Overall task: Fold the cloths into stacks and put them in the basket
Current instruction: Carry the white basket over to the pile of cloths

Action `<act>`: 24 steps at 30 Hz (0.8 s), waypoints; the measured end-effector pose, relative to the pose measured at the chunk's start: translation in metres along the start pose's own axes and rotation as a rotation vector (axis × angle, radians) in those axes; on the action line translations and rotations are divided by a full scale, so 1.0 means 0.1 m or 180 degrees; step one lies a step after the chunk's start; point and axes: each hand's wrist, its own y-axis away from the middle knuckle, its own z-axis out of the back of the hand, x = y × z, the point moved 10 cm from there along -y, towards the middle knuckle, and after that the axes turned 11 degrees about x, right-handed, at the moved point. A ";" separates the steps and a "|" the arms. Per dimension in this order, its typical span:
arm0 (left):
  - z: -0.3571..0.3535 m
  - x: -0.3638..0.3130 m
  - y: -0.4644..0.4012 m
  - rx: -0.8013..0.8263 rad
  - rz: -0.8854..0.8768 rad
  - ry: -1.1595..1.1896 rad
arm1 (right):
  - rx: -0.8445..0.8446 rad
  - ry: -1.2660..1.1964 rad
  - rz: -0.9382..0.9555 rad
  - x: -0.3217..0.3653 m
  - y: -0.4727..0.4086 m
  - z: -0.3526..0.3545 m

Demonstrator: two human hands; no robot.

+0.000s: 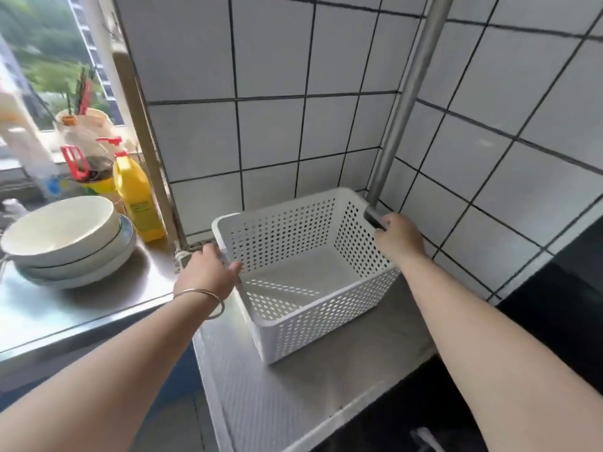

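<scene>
A white perforated plastic basket (pixel 313 327) stands on a steel shelf top (pixel 326 386) in the tiled corner, and nothing lies inside it. My left hand (pixel 208 272), with a thin metal bangle at the wrist, grips the basket's left end at the rim. My right hand (pixel 399 238) holds the handle slot on the basket's right end. No cloths are in view.
A vertical metal pole (pixel 408 102) rises just behind the basket's right end. Stacked white bowls (pixel 65 239) and a yellow bottle (pixel 137 197) sit on the steel counter at left, below a window. A dark surface (pixel 561 305) lies at right.
</scene>
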 end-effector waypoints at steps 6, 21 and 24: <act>-0.22 0.16 -0.29 0.0015 0.0377 0.0104 | -0.0050 0.0014 0.0100 -0.10 -0.74 -0.13; -0.03 0.58 -0.08 -0.0262 0.0806 0.1895 | 0.1123 -0.0702 -0.0552 -0.10 -0.93 -0.55; 0.48 0.79 0.16 -0.0471 0.0646 0.2254 | 0.1338 -0.0994 -0.0232 0.30 -0.69 -0.51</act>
